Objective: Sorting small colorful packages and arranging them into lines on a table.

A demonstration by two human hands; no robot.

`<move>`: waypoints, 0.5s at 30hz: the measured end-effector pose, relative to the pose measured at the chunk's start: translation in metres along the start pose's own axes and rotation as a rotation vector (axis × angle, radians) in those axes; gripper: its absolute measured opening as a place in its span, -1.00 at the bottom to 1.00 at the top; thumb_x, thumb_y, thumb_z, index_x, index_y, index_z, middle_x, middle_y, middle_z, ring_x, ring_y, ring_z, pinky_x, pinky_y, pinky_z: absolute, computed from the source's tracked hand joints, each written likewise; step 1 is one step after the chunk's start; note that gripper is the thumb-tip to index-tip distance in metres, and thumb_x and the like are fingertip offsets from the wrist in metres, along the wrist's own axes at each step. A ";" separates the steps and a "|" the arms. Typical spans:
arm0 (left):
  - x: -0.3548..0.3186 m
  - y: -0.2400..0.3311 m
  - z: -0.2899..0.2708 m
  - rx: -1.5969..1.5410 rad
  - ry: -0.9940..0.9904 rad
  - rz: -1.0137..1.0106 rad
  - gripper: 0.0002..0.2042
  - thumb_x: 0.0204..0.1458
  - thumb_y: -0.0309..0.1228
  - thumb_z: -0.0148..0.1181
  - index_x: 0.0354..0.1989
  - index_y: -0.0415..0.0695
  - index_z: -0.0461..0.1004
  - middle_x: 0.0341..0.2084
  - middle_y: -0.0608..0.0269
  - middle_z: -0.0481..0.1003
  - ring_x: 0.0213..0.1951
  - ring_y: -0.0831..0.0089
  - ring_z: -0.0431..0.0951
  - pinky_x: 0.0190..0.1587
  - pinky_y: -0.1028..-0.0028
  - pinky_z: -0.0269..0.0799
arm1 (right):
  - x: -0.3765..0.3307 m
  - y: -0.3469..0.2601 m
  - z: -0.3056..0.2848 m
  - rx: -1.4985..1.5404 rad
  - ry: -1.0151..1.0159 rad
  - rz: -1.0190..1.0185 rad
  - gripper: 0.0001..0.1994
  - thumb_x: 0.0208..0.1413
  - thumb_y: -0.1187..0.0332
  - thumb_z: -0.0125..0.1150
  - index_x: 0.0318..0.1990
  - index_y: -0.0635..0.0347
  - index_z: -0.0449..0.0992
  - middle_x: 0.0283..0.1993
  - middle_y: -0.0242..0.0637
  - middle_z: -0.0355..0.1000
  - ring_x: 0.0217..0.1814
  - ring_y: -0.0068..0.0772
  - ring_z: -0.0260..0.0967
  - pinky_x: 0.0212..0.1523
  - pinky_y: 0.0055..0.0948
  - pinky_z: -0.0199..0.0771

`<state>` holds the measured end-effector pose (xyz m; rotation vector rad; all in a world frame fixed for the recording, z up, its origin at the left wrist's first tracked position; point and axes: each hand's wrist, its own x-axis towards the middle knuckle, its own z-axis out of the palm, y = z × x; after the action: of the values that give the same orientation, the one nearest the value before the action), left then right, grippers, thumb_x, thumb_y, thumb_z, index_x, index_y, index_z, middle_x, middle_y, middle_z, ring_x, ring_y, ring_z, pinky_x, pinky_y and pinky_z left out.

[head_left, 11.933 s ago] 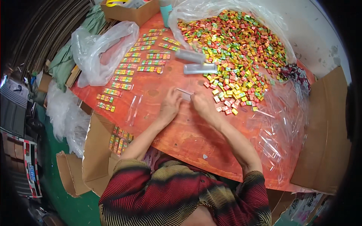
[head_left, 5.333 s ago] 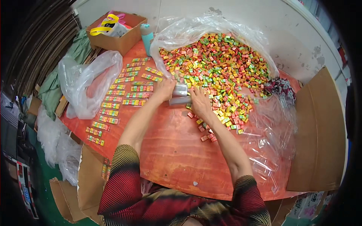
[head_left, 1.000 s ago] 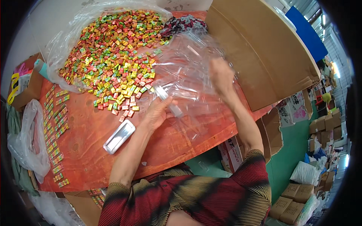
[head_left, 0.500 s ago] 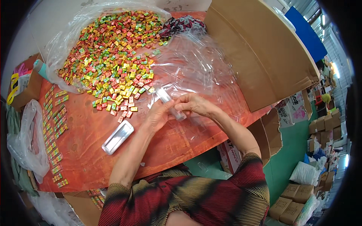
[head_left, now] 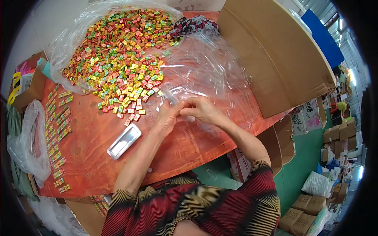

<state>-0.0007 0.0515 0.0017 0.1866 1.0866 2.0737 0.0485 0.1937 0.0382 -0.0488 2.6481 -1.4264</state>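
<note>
My left hand [head_left: 168,117] is closed around a narrow clear plastic box [head_left: 170,96], whose far end sticks out past the fingers. My right hand [head_left: 201,111] meets it at the near end, thumb and fingers pinched on the same box. Both hands hide most of its middle. A shiny silver tray [head_left: 124,141] lies on the red table [head_left: 90,165], left of my left forearm. Beyond my hands spreads a big heap of small wrapped candies [head_left: 118,59] in red, yellow and green. More clear plastic boxes [head_left: 214,74] lie loosely piled to the right of the heap.
Rows of candies [head_left: 59,133] line the table's left side, near a crumpled clear bag [head_left: 33,141]. A small carton [head_left: 33,88] stands at the far left. A large cardboard sheet [head_left: 275,55] rises at the right. Dark patterned cloth [head_left: 197,25] lies at the back.
The right hand's fingers have closed in over the near end of the clear box, which shows less now. The whole view has shifted slightly; the tray and candies lie as before.
</note>
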 end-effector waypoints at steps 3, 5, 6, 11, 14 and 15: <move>-0.004 0.001 -0.004 -0.043 -0.004 -0.052 -0.54 -0.13 -0.23 0.23 -0.12 -0.20 0.21 -0.30 0.16 0.42 -0.30 0.30 0.50 -0.26 0.21 0.48 | 0.004 0.009 -0.003 0.407 -0.110 0.060 -0.78 -0.08 0.28 0.18 -0.44 0.30 0.46 -0.64 -0.39 0.32 -0.59 -0.54 0.26 -0.57 -0.51 0.24; -0.006 0.003 -0.005 -0.087 -0.098 -0.073 -0.53 -0.14 -0.23 0.23 -0.12 -0.21 0.22 -0.30 0.15 0.42 -0.30 0.31 0.50 -0.26 0.23 0.48 | 0.002 0.007 -0.013 0.577 -0.281 0.226 -0.76 -0.04 0.27 0.15 -0.44 0.32 0.45 -0.61 -0.49 0.31 -0.63 -0.62 0.19 -0.61 -0.61 0.19; -0.005 0.002 -0.005 -0.090 -0.099 -0.071 -0.53 -0.14 -0.23 0.23 -0.12 -0.21 0.22 -0.30 0.15 0.42 -0.30 0.31 0.50 -0.26 0.23 0.48 | 0.002 0.010 -0.014 0.574 -0.281 0.227 -0.76 -0.04 0.27 0.15 -0.44 0.32 0.45 -0.61 -0.49 0.31 -0.63 -0.62 0.19 -0.61 -0.61 0.19; -0.004 -0.001 -0.002 -0.029 -0.063 -0.121 -0.58 -0.13 -0.27 0.22 -0.14 -0.18 0.24 -0.30 0.19 0.41 -0.31 0.36 0.48 -0.27 0.26 0.48 | -0.001 0.009 -0.024 0.263 -0.170 0.135 -0.80 -0.07 0.29 0.12 -0.48 0.28 0.42 -0.61 -0.42 0.33 -0.59 -0.47 0.25 -0.58 -0.50 0.24; 0.003 -0.004 -0.022 -0.075 0.019 -0.165 -0.65 -0.10 -0.34 0.19 -0.15 -0.12 0.23 -0.37 0.21 0.43 -0.28 0.33 0.47 -0.18 0.21 0.43 | 0.005 0.019 -0.067 -0.737 0.518 -0.184 -0.88 -0.14 0.40 0.14 -0.41 0.20 0.43 -0.45 -0.23 0.36 -0.49 -0.28 0.26 -0.52 -0.36 0.24; 0.004 -0.003 -0.018 -0.077 0.010 -0.171 -0.65 -0.10 -0.34 0.19 -0.15 -0.12 0.23 -0.37 0.21 0.43 -0.28 0.33 0.47 -0.18 0.21 0.43 | 0.006 0.011 -0.082 -1.000 0.726 -0.114 -0.87 -0.16 0.43 0.12 -0.39 0.21 0.43 -0.36 -0.17 0.38 -0.40 -0.17 0.31 -0.46 -0.29 0.28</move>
<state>-0.0094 0.0442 -0.0126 0.0433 0.9916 1.9606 0.0324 0.2678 0.0728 0.2691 3.6933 0.0671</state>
